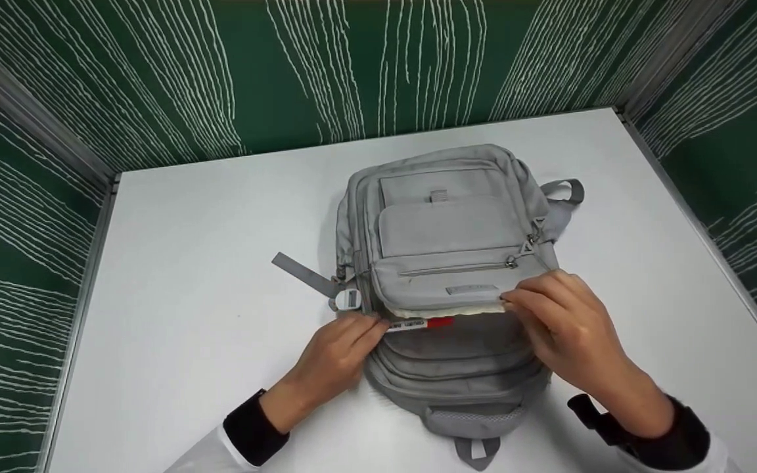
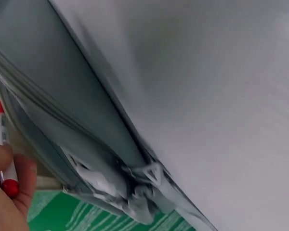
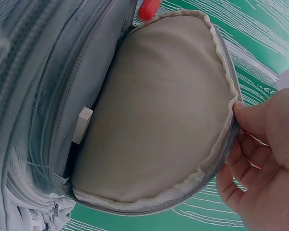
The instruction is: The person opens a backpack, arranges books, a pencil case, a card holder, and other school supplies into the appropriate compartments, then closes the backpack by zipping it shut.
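Note:
A grey backpack [image 1: 444, 230] lies on the white table, its front pocket unzipped. My right hand [image 1: 566, 328] pinches the edge of the pocket flap [image 3: 154, 110] and holds it lifted, so the beige lining faces the right wrist camera. Between the thumb and fingers of my left hand [image 1: 339, 351] is a white marker with red ends [image 2: 8, 175], held at the left side of the pocket opening. Inside the pocket, a small white block-shaped thing [image 3: 83, 125] shows beside the lining.
A round white tag [image 1: 348, 299] and a grey strap [image 1: 303, 272] stick out at the bag's left side. A side strap loop [image 1: 572, 190] is at the upper right. Green panels with white lines stand around the white table [image 1: 207, 230].

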The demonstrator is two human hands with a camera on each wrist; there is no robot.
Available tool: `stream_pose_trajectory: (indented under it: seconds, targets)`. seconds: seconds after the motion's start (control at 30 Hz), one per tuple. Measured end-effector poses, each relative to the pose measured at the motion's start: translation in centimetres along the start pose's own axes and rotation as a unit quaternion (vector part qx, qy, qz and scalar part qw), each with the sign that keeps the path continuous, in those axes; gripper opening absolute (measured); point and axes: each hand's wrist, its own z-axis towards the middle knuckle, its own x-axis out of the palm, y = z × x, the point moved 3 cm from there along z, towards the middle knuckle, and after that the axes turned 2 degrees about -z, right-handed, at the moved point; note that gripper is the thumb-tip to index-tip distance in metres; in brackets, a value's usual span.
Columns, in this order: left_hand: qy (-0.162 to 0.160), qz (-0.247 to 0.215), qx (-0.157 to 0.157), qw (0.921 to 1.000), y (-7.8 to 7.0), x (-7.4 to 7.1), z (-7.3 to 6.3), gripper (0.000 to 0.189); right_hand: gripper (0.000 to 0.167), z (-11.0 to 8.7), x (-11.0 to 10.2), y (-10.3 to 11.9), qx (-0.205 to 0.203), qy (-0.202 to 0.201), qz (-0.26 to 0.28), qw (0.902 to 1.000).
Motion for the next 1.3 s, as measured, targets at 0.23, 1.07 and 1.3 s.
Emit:
stream_pose_trajectory:
  seconds: [0.23, 1.07, 1.3]
  targets:
    - [-0.035, 0.035, 0.026, 0.9984, -0.8, 1.2, 1.2, 0.023, 0.019, 0.0, 0.1, 0.1, -0.004, -0.002, 0.002, 1.0]
    - [0.205, 0.067, -0.019, 0.9762, -1.9, 5.3, 3.7, 0.035, 0.021, -0.3, 0.2, 0.5, -0.007, 0.01, 0.01, 0.9999]
    - [0.155, 0.102, -0.024, 0.9823, -0.8, 5.7, 5.1, 0.012, 0.02, -0.4, -0.2, -0.1, -0.017, 0.016, 0.007, 0.9997]
